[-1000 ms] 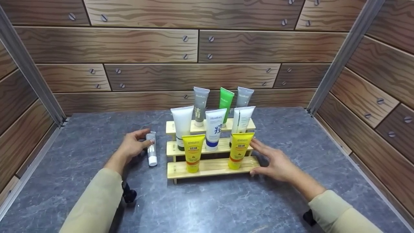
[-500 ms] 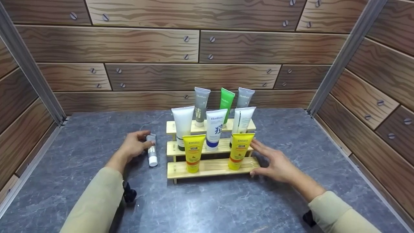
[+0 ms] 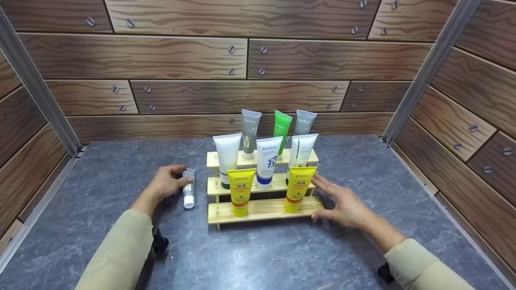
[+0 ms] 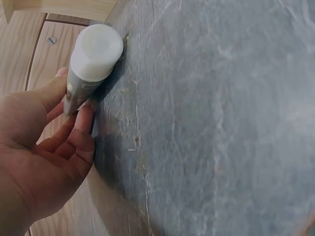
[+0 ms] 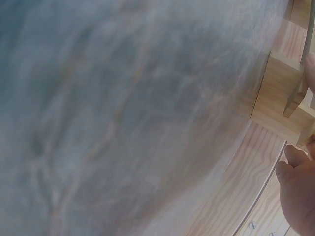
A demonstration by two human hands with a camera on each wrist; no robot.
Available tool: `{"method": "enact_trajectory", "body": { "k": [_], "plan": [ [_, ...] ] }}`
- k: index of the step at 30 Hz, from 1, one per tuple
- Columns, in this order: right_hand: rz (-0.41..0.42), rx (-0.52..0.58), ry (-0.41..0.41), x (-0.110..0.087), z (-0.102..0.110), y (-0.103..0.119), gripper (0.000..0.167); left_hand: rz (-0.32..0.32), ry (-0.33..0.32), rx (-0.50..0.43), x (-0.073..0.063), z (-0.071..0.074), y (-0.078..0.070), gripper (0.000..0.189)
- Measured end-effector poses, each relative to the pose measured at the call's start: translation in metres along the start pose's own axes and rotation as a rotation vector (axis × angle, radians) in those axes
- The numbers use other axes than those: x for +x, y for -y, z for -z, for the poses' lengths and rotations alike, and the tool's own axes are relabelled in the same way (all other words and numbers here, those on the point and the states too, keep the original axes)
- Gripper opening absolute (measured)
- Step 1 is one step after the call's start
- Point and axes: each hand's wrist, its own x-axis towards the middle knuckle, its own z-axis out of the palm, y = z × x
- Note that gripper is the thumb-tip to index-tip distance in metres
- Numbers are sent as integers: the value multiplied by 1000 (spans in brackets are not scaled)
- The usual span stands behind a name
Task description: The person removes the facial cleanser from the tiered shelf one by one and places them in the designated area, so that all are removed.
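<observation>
My left hand (image 3: 165, 183) pinches a small grey tube (image 3: 188, 186) between thumb and fingers, left of the rack. Its white cap (image 4: 97, 51) points toward me, close over the table. At the other side, my right hand (image 3: 342, 204) holds the right end of a three-step wooden display rack (image 3: 266, 209), thumb at the bottom step's front edge and fingers farther back. Two yellow tubes (image 3: 241, 192) stand on the bottom step. White tubes (image 3: 267, 159) fill the middle one. Grey tubes (image 3: 250, 129) flank a green tube (image 3: 282, 128) on the top step.
Grey marbled tabletop (image 3: 258, 257) lies under everything. Wood-patterned panels (image 3: 193, 96) enclose the back and sides, with metal corner posts (image 3: 419, 76) at both back corners. The upright tubes stand close together on the rack.
The grey tube in my left hand has turned slightly, its cap end shifting a little left. My right hand and the rack have stayed in place.
</observation>
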Motion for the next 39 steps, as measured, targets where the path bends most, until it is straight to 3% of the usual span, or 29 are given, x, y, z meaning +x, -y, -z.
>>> {"method": "enact_trajectory", "body": {
  "k": [20,32,39],
  "plan": [
    [8,20,-2,0,0,0,103,-73,-36,27,-6,-4,4,52],
    [-8,27,2,0,1,0,105,-39,-23,-30,-8,0,4,56],
    [23,5,-15,1,0,-1,102,-28,-33,-50,-16,8,-1,59]
  ]
}}
